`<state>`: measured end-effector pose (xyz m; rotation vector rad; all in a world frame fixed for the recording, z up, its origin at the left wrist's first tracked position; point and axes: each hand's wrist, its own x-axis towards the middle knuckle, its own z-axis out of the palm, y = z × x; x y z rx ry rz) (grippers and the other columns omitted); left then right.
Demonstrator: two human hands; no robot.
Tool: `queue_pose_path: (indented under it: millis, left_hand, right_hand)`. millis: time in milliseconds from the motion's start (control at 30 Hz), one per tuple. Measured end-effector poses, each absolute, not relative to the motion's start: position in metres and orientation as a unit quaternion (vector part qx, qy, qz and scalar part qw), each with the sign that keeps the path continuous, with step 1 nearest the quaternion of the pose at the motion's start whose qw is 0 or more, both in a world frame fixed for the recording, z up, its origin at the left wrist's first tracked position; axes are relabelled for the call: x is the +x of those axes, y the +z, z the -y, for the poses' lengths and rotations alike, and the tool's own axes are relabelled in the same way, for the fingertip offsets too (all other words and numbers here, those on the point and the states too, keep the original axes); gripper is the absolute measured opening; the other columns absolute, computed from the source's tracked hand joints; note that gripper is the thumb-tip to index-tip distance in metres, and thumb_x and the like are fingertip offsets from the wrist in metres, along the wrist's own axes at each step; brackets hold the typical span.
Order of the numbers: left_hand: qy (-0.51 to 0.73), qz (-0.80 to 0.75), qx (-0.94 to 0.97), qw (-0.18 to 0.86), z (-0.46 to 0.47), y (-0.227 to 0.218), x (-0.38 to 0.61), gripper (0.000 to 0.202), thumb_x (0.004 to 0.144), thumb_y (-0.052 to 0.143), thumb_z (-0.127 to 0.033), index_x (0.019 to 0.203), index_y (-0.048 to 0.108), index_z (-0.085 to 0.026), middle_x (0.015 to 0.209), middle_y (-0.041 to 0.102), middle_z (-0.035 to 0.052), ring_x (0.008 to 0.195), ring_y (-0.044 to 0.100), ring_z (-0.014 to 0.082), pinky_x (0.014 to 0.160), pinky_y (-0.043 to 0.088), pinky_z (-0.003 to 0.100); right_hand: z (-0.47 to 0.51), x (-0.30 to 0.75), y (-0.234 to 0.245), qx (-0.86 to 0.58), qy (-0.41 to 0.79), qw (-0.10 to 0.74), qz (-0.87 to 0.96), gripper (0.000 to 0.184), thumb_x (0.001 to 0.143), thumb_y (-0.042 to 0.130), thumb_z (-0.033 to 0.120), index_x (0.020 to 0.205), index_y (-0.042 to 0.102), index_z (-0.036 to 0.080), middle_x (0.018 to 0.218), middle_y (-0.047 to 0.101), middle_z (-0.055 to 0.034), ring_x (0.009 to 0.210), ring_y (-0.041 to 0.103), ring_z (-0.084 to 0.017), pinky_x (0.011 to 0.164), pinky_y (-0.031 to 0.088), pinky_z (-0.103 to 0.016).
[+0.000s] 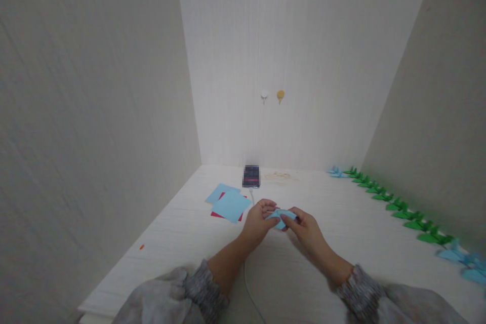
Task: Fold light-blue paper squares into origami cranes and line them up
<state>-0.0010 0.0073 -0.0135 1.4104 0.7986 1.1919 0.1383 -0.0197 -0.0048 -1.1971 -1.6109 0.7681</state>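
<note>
Head view: both forearms, in grey sleeves with ribbed cuffs, extend from the near side of the white table and converge at a point well in from its left and right edges. The left hand angles inward to the right, its thumb on the near face of a small folded light-blue paper and its fingers curled on the far side. The right hand mirrors it, thumb laid across the paper and fingers bent behind. Both grips are narrow, pinching this one piece between them; whether it clears the table surface cannot be determined. Beyond the left hand, toward the far-left corner, light-blue sheets overlap red sheets. A phone, its screen blurred, lies near the far edge, with a white cable passing beneath the left arm. A small orange-red scrap lies near the left edge. Along the right edge runs a row of green folded figures, with light-blue folded figures at its near end and more near the far-right corner.
</note>
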Motion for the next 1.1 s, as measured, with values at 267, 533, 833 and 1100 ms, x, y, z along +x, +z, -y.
queue_pose_path:
  millis: [267, 533, 833, 1100]
  left_hand:
    - [0.472, -0.33, 0.591, 0.565, -0.009, -0.017, -0.001, 0.037, 0.052, 0.067, -0.019, 0.084, 0.048, -0.015, 0.066, 0.054, -0.0016, 0.059, 0.051, 0.0085, 0.057, 0.041, 0.021]
    - [0.433, -0.345, 0.62, 0.556, -0.007, -0.02, -0.001, 0.037, 0.053, 0.065, -0.02, 0.085, 0.048, -0.014, 0.063, 0.058, -0.0005, 0.058, 0.053, 0.0107, 0.056, 0.041, 0.022]
    - [0.44, -0.419, 0.66, 0.442, -0.011, -0.024, 0.0, 0.024, 0.055, 0.061, -0.019, 0.077, 0.054, -0.015, 0.069, 0.059, 0.001, 0.063, 0.054, 0.0119, 0.056, 0.039, 0.021]
    - [0.44, -0.449, 0.662, 0.409, -0.009, -0.019, -0.001, 0.017, 0.055, 0.06, -0.022, 0.071, 0.058, -0.015, 0.065, 0.059, 0.0007, 0.058, 0.052, 0.0113, 0.055, 0.038, 0.022]
  right_hand:
    - [0.015, 0.14, -0.011, -0.523, 0.209, 0.461, 0.685, 0.009, 0.065, 0.05, 0.026, 0.065, 0.054, 0.017, 0.059, 0.056, 0.0002, 0.057, 0.052, -0.014, 0.052, 0.039, -0.022]
    - [0.019, 0.139, -0.007, -0.547, 0.177, 0.42, 0.702, 0.011, 0.064, 0.046, 0.023, 0.064, 0.055, 0.017, 0.057, 0.056, 0.0001, 0.054, 0.051, -0.014, 0.049, 0.036, -0.022]
    - [0.024, 0.134, -0.002, -0.565, 0.098, 0.376, 0.728, 0.014, 0.067, 0.043, 0.023, 0.06, 0.054, 0.017, 0.056, 0.058, -0.0012, 0.054, 0.051, -0.014, 0.052, 0.036, -0.022]
    - [0.027, 0.134, -0.001, -0.542, 0.088, 0.354, 0.757, 0.015, 0.069, 0.04, 0.019, 0.063, 0.053, 0.017, 0.058, 0.058, -0.0008, 0.054, 0.052, -0.013, 0.052, 0.035, -0.022]
